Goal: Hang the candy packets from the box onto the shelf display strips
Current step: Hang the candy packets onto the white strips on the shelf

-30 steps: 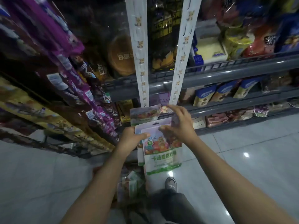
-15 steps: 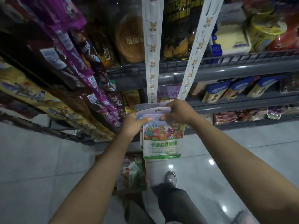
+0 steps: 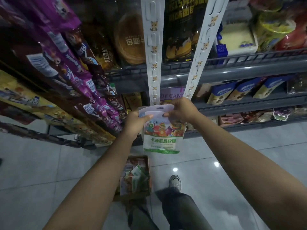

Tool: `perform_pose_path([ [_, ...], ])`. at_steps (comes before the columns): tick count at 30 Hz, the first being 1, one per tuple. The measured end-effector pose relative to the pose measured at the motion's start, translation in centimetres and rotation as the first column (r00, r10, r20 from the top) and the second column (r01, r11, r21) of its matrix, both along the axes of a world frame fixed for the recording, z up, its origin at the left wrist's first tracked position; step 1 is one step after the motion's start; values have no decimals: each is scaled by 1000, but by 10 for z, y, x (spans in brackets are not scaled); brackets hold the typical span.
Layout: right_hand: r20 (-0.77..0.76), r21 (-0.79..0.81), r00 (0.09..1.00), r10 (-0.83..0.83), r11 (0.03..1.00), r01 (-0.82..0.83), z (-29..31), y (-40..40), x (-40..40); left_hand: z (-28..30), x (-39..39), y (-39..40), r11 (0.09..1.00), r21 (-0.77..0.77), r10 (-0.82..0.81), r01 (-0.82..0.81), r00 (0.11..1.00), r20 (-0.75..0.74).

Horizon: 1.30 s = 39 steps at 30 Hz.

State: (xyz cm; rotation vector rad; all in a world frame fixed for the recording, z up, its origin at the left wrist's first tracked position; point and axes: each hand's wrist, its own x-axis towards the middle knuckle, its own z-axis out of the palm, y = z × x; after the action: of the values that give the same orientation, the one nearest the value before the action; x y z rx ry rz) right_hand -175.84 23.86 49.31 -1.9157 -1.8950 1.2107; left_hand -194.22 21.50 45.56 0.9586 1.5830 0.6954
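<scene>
A white candy packet (image 3: 162,138) with a colourful cartoon print and green lettering hangs upright between my hands. My left hand (image 3: 135,124) pinches the left of its pale header, and my right hand (image 3: 181,109) pinches the right of it. The header sits right at the bottom end of the left white display strip (image 3: 153,52). A second white display strip (image 3: 201,47) slants down to just above my right hand. Both strips carry small bear marks and bare hooks. On the floor below, a cardboard box (image 3: 135,176) holds several more packets.
Grey metal shelves (image 3: 232,70) with snack bags fill the wall ahead. Purple and brown hanging packets (image 3: 74,72) crowd the left side. My shoe and dark trouser leg (image 3: 174,181) stand right of the box on glossy floor tiles.
Both hands have lifted the packet toward the foot of the left strip. The other packet seen behind it a second ago is out of sight.
</scene>
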Motion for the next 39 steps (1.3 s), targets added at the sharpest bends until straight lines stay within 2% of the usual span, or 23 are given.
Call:
perform_pose_path([
  [9, 20, -45, 1000, 17, 999, -17, -4, 18, -4, -8, -2, 14, 998, 59, -21, 28, 994, -109],
  [12, 38, -52, 999, 28, 998, -26, -4, 23, -4, -5, -1, 21, 989, 134, -44, 68, 984, -173],
  [17, 110, -44, 993, 44, 998, -39, -3, 31, -5, 9, 9, 41, 980, 199, 19, -1, 996, -88],
  [23, 174, -29, 981, 82, 997, -78, -1, 40, -4, 14, 19, 51, 965, 230, -92, 128, 983, -159],
  [28, 127, -28, 988, 90, 996, -87, 0, 34, 1, 17, 20, 47, 970, 179, -137, 167, 976, -166],
  [35, 126, -25, 981, 149, 989, -147, 6, 20, 1, 24, 15, 39, 984, 75, -157, 160, 986, -49],
  [39, 181, -46, 966, 183, 983, -178, 7, 17, -2, 28, 14, 39, 954, 12, -297, 301, 946, -127],
])
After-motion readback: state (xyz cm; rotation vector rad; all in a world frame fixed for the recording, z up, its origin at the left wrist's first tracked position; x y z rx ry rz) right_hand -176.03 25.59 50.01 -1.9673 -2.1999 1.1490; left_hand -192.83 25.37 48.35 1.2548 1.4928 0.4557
